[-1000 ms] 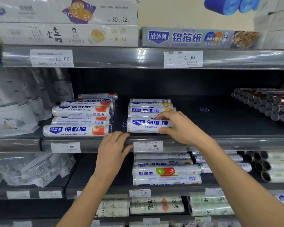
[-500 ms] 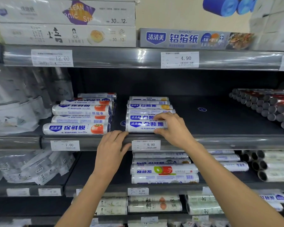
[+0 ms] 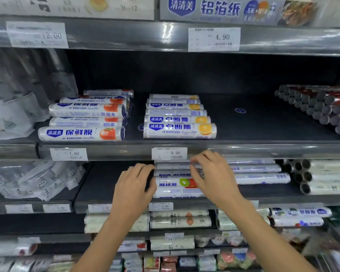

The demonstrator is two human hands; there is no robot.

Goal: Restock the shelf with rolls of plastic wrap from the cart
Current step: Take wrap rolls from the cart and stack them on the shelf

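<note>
Store shelves seen from head height, w/ two bare arms reaching in from below. On the middle shelf (image 3: pixel 263 149), front & centre, a stack of plastic wrap rolls (image 3: pixel 180 130) w/ an orange pic lies lengthwise along the edge, w/ more of the same behind. To their left, across a gap, sits a stack of tomato rolls (image 3: pixel 81 133). Far right on the same shelf, dark-ended rolls (image 3: pixel 312 108) point outward. A 9.90 price tag (image 3: pixel 169 153) sits on the shelf edge just below the orange-pic rolls. Both hands are one level down, at the lower shelf (image 3: pixel 102 185), either side of the kiwi rolls (image 3: pixel 175 183) stacked there. L hand (image 3: pixel 133 185): grip wide, fingers loosely bent, tips touching the stack's left end. R hand (image 3: pixel 212 177): fingers bent over the top of the stack & blurred; can't tell if the grip holds a roll.
</note>
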